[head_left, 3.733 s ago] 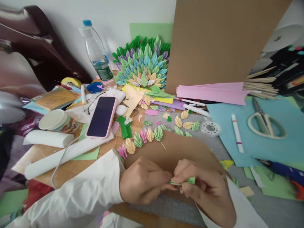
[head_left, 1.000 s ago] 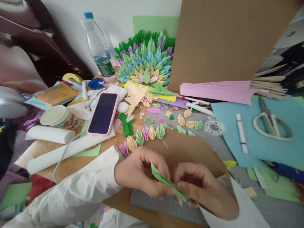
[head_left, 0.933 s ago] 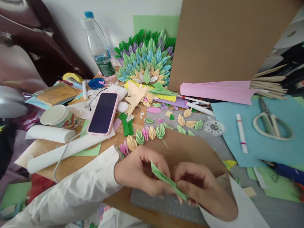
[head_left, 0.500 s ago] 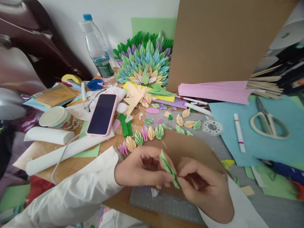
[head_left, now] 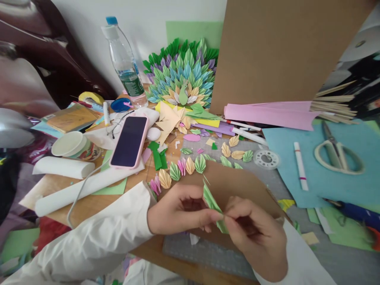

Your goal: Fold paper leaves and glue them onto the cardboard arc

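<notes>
Between my two hands is a pleated green paper leaf (head_left: 211, 199), tilted, its upper tip pointing away from me. My left hand (head_left: 185, 211) is closed on it with thumb and fingers. My right hand (head_left: 257, 231) pinches at its lower right edge, the fingertips touching the left thumb. Under them lies a brown cardboard piece (head_left: 237, 182). Along its far left edge runs a row of folded paper leaves, among them a green leaf (head_left: 200, 164), a cream leaf (head_left: 190, 165) and a pink leaf (head_left: 181, 166).
A paper peacock (head_left: 184, 75) leans at the back by two bottles (head_left: 130, 81). A phone (head_left: 130, 141) lies on the left, near a paper cup (head_left: 71, 146). On the right are scissors (head_left: 337, 152), a marker (head_left: 301, 166) and a blue-handled tool (head_left: 356, 211). Large brown cardboard (head_left: 276, 55) stands behind.
My right fingers have shifted slightly along the green leaf's lower part, and the leaf looks a little more turned. The whole view has moved slightly. Both hands keep their hold.
</notes>
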Available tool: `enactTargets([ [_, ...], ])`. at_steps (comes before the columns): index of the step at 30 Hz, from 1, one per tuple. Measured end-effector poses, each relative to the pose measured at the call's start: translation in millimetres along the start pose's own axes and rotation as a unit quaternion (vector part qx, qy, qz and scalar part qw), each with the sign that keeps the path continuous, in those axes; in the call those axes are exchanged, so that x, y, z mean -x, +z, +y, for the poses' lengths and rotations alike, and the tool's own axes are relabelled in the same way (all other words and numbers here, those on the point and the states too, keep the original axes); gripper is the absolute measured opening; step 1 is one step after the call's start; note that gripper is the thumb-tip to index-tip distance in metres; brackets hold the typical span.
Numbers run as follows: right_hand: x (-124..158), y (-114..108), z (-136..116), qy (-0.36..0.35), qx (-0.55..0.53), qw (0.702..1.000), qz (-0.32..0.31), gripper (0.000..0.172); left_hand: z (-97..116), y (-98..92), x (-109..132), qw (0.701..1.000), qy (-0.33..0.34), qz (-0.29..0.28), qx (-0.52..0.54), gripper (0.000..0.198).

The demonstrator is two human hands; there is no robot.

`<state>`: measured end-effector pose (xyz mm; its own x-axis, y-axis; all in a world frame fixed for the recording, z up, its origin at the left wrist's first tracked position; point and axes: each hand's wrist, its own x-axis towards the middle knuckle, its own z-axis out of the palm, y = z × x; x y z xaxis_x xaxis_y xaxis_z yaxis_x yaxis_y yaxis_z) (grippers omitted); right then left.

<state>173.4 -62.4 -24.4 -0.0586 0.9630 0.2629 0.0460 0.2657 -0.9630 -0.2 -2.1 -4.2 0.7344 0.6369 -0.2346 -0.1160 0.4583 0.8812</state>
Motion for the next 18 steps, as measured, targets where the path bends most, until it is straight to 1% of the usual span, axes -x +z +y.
enactTargets([
  [2, -0.8, 0.0, -0.5, 0.008, -0.016, 1.0, 0.003, 0.015, 0.3, 0.1, -0.1, 1.0, 0.007, 0.004, -0.006, 0.027],
  [6, 1.2, -0.2, 0.4, 0.0, -0.028, 1.0, -0.003, 0.016, -1.4, -0.5, -0.2, 1.0, 0.017, -0.004, -0.009, 0.025],
  [9, 4.5, -0.2, 2.1, -0.015, 0.027, 1.0, -0.005, 0.017, -2.0, -0.9, -0.4, 1.0, 0.019, 0.002, -0.011, 0.019],
  [13, 6.8, 1.4, 5.0, -0.066, 0.12, 0.991, 0.006, 0.019, -1.5, -0.4, -1.9, 1.0, 0.029, -0.003, -0.011, 0.01],
  [18, 4.8, 2.0, 6.1, -0.099, 0.153, 0.983, -0.009, 0.021, -2.0, -0.1, -5.0, 0.999, 0.024, 0.004, -0.027, 0.004],
])
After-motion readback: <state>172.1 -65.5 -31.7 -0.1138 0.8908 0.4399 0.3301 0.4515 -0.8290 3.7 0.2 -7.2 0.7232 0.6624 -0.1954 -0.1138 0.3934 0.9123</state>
